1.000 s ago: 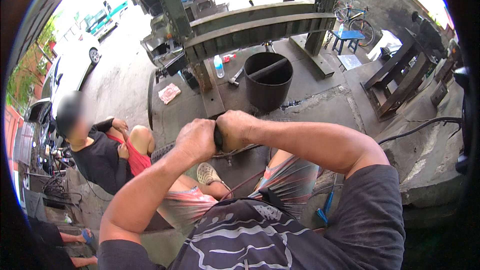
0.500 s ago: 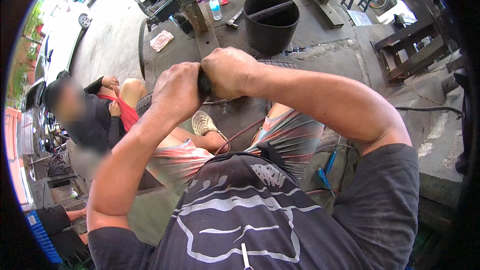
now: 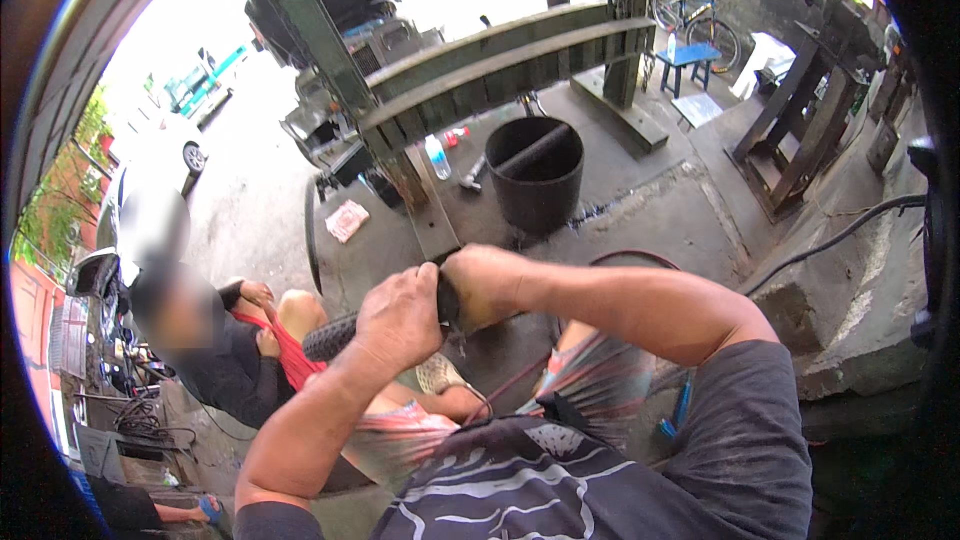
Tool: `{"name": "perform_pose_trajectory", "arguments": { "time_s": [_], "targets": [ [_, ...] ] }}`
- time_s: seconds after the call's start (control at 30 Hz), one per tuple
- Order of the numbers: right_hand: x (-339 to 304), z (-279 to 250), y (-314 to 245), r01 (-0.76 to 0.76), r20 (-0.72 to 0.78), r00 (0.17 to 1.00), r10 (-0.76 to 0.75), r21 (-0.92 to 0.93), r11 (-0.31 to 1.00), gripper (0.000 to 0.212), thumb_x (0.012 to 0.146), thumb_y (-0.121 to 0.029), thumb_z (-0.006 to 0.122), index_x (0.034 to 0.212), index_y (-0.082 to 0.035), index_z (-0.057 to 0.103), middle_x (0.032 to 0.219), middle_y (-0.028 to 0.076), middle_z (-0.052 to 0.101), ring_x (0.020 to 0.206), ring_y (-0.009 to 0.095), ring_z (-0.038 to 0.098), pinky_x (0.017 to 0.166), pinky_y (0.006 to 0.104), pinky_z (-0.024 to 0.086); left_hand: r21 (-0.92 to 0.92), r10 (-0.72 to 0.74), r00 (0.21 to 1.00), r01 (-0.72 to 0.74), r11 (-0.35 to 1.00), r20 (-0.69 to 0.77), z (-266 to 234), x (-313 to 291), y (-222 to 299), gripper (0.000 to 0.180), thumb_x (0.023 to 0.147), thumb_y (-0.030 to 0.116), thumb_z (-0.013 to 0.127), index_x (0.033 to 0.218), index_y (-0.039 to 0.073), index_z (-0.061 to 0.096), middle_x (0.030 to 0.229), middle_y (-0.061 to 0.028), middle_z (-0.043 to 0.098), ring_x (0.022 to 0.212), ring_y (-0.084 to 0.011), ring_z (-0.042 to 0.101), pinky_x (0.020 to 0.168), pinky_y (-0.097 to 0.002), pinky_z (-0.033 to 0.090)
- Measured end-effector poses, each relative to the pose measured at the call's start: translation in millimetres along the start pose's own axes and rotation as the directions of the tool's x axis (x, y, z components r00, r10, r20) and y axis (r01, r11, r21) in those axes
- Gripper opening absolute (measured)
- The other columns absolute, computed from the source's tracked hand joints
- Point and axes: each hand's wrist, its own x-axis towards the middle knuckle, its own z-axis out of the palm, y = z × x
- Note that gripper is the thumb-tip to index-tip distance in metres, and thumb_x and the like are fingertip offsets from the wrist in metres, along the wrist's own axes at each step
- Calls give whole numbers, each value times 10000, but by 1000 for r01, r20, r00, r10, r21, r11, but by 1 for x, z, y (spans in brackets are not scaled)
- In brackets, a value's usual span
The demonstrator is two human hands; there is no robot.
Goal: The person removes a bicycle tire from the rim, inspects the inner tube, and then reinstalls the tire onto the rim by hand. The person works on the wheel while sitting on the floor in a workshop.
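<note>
Both my hands are closed on a black treaded tyre (image 3: 332, 337) held in front of me above my lap. My left hand (image 3: 398, 318) wraps round the tyre with its knuckles up. Right beside it, my right hand (image 3: 485, 285) is clenched round the same tyre. A short dark piece of rubber shows between the two fists. Most of the tyre is hidden behind my hands and forearms.
Ahead stand a black round tub (image 3: 537, 185) and a heavy green metal frame (image 3: 510, 65). A hammer (image 3: 474, 175), a water bottle (image 3: 437, 157) and a pink cloth (image 3: 346, 221) lie nearby. A seated person (image 3: 215, 355) is close on my left. A blue stool (image 3: 688, 62) stands far right.
My view has tipped upward, showing more of the metal frame and yard. Both fists sit lower in the picture, still on the tyre, whose treaded part shows more plainly left of my left hand.
</note>
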Motion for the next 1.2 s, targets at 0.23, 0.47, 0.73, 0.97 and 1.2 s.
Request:
{"name": "perform_pose_trajectory", "arguments": {
  "time_s": [0.23,0.47,0.73,0.97,1.2],
  "targets": [
    [6,-6,-24,38,0,999,-38,24,999,288,720,-199,881,940,-16,855,984,263,825,1012,403,830,914,494,655,-147,-62,988,84,986,143,-23,-6,-16,242,880,191,758,1022,-2,791,1081,-284,805,1117,-457,782,976,-538,624],
    [18,-2,-32,43,39,998,-44,24,999,278,778,-189,844,983,-1,853,1005,276,824,1018,423,825,910,504,651,-228,-69,989,97,969,128,-15,-11,-29,368,804,303,893,1030,21,824,1043,-272,809,1068,-466,783,976,-540,609],
    [20,10,-38,95,-12,995,-96,-44,994,263,797,-200,835,992,-25,859,1041,259,832,1031,412,828,908,504,657,-217,-19,994,42,975,106,-8,-15,-38,258,834,194,776,1017,15,808,1050,-286,803,1077,-483,777,982,-567,610],
    [22,7,-43,143,-128,978,-165,-164,976,202,818,-141,804,972,-23,860,1044,239,842,1013,381,843,911,487,673,-109,40,976,-64,992,-215,19,-27,-51,270,839,125,825,1050,24,692,1098,-226,746,1084,-465,745,972,-548,604],
    [13,-15,-18,66,45,997,-65,-22,998,573,742,-228,921,1210,22,706,1167,290,793,1163,453,767,998,529,612,-117,54,994,-65,991,-94,3,-13,-55,310,848,207,869,1068,31,741,1128,-235,780,1123,-452,756,989,-549,601]
  ]
}}
